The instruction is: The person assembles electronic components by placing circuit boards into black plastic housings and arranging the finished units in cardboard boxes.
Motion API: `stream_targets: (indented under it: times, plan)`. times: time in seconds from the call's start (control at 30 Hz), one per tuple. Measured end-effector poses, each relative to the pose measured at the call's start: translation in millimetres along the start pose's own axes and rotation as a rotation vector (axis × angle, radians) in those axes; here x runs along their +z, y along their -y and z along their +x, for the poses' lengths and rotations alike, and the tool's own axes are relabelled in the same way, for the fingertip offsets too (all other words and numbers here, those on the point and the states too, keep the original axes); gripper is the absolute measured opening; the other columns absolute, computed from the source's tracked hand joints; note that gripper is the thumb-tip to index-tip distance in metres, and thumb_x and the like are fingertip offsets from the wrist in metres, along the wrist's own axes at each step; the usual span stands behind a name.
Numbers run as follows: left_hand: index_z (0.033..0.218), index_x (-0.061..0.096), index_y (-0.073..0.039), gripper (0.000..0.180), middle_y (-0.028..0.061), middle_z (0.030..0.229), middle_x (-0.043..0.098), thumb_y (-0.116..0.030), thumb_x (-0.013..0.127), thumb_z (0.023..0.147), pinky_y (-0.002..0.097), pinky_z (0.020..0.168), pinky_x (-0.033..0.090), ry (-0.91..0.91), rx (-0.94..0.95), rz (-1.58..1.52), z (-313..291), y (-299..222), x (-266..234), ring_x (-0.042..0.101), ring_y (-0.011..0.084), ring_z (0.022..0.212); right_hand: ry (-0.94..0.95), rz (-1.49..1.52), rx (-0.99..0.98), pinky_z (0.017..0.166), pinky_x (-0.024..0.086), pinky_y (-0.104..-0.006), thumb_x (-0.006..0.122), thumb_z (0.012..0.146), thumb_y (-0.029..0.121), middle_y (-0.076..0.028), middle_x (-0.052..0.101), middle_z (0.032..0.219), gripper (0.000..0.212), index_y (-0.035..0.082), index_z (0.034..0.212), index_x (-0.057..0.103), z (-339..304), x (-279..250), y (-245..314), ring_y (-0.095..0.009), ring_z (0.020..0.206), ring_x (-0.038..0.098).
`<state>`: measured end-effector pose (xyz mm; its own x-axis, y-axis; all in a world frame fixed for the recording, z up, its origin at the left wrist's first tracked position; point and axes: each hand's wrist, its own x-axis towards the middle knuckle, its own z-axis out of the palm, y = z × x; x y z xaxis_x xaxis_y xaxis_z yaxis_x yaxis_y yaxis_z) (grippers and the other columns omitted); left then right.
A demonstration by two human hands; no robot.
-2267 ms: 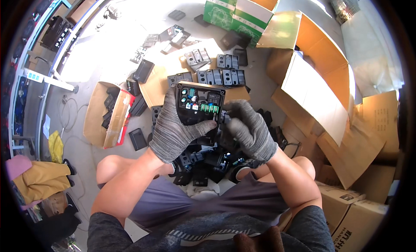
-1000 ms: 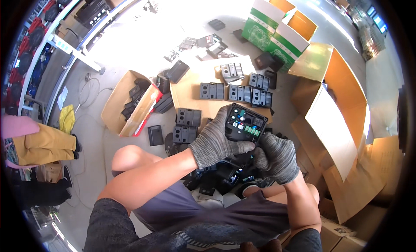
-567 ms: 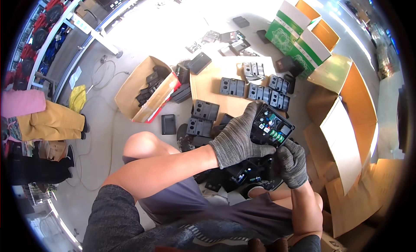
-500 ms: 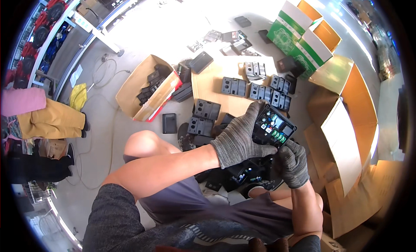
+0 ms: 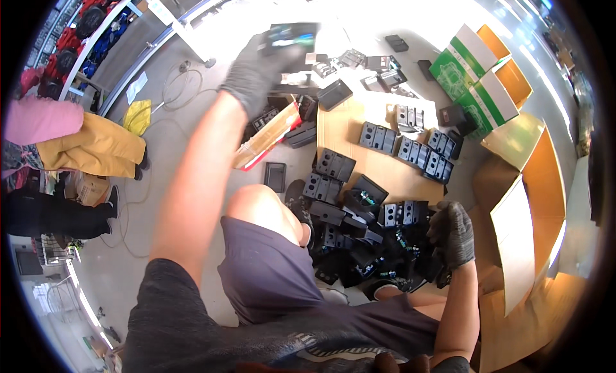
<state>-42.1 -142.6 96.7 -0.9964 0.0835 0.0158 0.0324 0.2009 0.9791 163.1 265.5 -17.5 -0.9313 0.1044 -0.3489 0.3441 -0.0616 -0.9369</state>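
Note:
My gloved left hand (image 5: 253, 71) is raised at arm's length, closed around a black plastic housing (image 5: 289, 36) with a circuit board in it; both are smeared by motion. Below that hand stands a cardboard box (image 5: 266, 142) with a red edge, holding black parts and partly covered by my arm. My gloved right hand (image 5: 454, 235) has its fingers curled, and what they hold, if anything, is hidden. Beside it lies a heap of black housings (image 5: 362, 241), some with circuit boards showing. Grey-black housings (image 5: 378, 138) with round holes sit on a flat cardboard sheet (image 5: 343, 119).
Green-and-white cartons (image 5: 475, 84) stand open at the far right. A large open cardboard box (image 5: 532, 219) is at my right. More black cases (image 5: 385, 71) lie beyond the sheet. Two people's legs (image 5: 90, 155) and a cable (image 5: 170, 87) are at left.
My left hand has swung far and to the left with the housing, away from my right hand. My right hand has shifted slightly right. The view has turned a little, uncovering the heap.

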Motion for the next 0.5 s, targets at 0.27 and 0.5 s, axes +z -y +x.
stream_targets:
  times: [0.27, 0.5]
  plan:
    - [0.115, 0.06, -0.014, 0.033, 0.0055, 0.09, 0.071, -0.028, 0.077, 0.09, 0.0354, 0.045, 0.053, -0.601, -0.64, 0.016, -75.2, 263.1, -143.8, 0.068, 0.0182, 0.066, 0.102, -0.105, 0.256, 0.057, 0.051, -0.0277, 0.058, 0.103, 0.034, -0.007, 0.068, 0.08, 0.031, 0.004, 0.11, 0.062, 17.6, -0.3, -58.5, -0.016, 0.064, 0.063]
    - [0.114, 0.06, -0.011, 0.027, 0.0081, 0.089, 0.071, -0.03, 0.066, 0.096, 0.0389, 0.047, 0.058, -0.8, -0.863, -0.265, -122.0, 332.9, -183.4, 0.069, 0.0208, 0.063, 0.063, -0.4, 0.476, 0.059, 0.054, -0.0304, 0.062, 0.099, 0.029, -0.005, 0.067, 0.08, 0.023, 0.007, 0.104, 0.064, 34.2, -14.7, -128.0, -0.016, 0.063, 0.062]
